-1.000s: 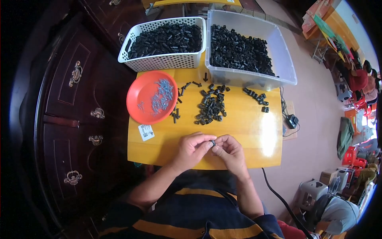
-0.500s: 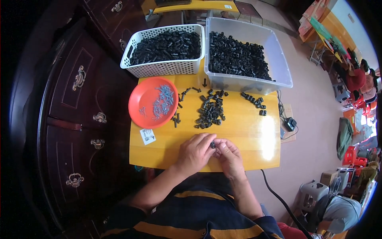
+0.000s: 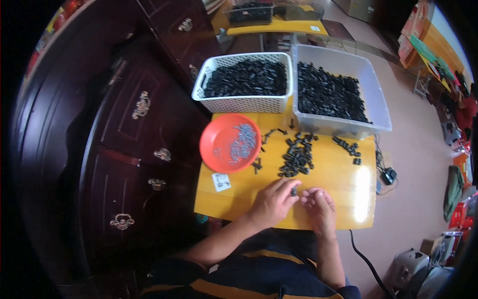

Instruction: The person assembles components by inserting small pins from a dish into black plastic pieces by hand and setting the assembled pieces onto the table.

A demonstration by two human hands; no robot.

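Note:
My left hand [image 3: 271,203] pinches a small black plastic part [image 3: 294,191] between thumb and fingers, just over the near side of the yellow table [image 3: 244,199]. A short gap to its right, my right hand [image 3: 320,208] has its fingertips curled together; anything in them is too small to make out. Beyond both hands lies a loose pile of short black plastic fittings [image 3: 297,157]. An orange-red plate [image 3: 211,149] with small silver screws [image 3: 242,142] sits to the left. Slim black stems [image 3: 257,164] are scattered between plate and pile.
At the back stand a white perforated basket [image 3: 239,104] and a clear plastic bin [image 3: 381,107], both holding many black parts. A few fittings [image 3: 348,148] lie at the right. Near the plate is a white label [image 3: 221,182]. Dark wooden cabinets [image 3: 134,144] flank the table's left side.
My hands have come apart: the right fingers touched the black part before and are now off it. The whole view has swung, so everything sits further right and lower.

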